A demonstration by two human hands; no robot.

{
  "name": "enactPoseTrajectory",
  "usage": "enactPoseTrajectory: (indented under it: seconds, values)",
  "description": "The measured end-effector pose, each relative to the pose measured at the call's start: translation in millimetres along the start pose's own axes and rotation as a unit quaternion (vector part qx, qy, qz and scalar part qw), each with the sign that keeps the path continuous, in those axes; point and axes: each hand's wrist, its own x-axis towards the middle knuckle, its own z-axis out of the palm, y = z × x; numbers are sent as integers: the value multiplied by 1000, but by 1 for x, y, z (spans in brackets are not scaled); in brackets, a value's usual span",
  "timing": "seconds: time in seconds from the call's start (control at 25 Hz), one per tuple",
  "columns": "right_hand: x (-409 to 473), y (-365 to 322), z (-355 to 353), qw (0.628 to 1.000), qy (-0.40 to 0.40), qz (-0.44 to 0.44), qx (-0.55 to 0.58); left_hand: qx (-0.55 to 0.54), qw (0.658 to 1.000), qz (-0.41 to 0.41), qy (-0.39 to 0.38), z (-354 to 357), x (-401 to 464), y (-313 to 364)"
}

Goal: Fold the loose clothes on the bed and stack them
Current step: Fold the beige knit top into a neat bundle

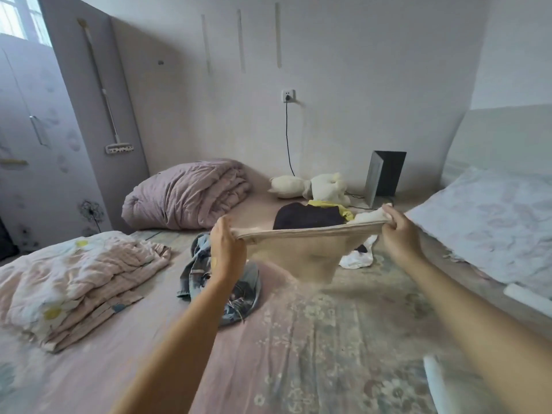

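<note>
Above the bed (pixel 268 339), nearest the camera, both arms reach forward. The left hand (pixel 225 249) pinches one end of a beige garment (pixel 307 252) by its band; the right hand (pixel 398 231) grips the other end with curled fingers. The band is pulled taut between them and the cloth hangs free, clear of the bed.

To do this step well, I judge: keep the band level, lower the cloth flat onto bare sheet on the near side of the bed, then fold side over side.

Under the garment on the bed lies a crumpled blue patterned garment (pixel 221 282), loose; it crowds the landing spot. A white piece (pixel 358 256) lies just beyond, toward the right hand. Left of the garment, a folded pink quilt (pixel 74 282). Farther back, a dark garment (pixel 307 216) with something yellow (pixel 331 206) behind it. Beyond those, a rolled purple quilt (pixel 185 195), a white soft toy (pixel 310 186) and a dark box (pixel 385 174) against the wall. A pillow (pixel 493 222) lies to the right of the garment.
</note>
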Motion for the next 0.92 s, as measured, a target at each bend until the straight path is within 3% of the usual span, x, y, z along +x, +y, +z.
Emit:
enactPoseTrajectory:
  seconds: [0.16, 0.28, 0.44, 0.56, 0.64, 0.68, 0.8, 0.92]
  values:
    - [-95, 102, -1, 981, -106, 92, -132, 35, 986, -107, -125, 11, -137, -69]
    - [-164, 185, -6, 931, -205, 104, -283, 114, 943, -151, -274, 20, -238, -123]
    - [-229, 247, -17, 855, -276, 65, -435, 258, 857, -45, -443, 14, -315, -159]
    - [-252, 251, -21, 811, -224, -16, -541, 314, 827, 5, -466, 0, -316, -153]
    - [-257, 242, -15, 790, -181, -60, -583, 314, 835, 14, -452, -10, -297, -152]
    - [-257, 233, -8, 793, -148, -86, -585, 295, 857, -4, -423, -13, -282, -154]
    - [-265, 210, 35, 828, -102, -271, -481, 222, 921, -86, -309, -4, -229, -170]
    - [-307, 181, 107, 837, -165, -388, -349, 211, 920, -43, -328, 30, -187, -203]
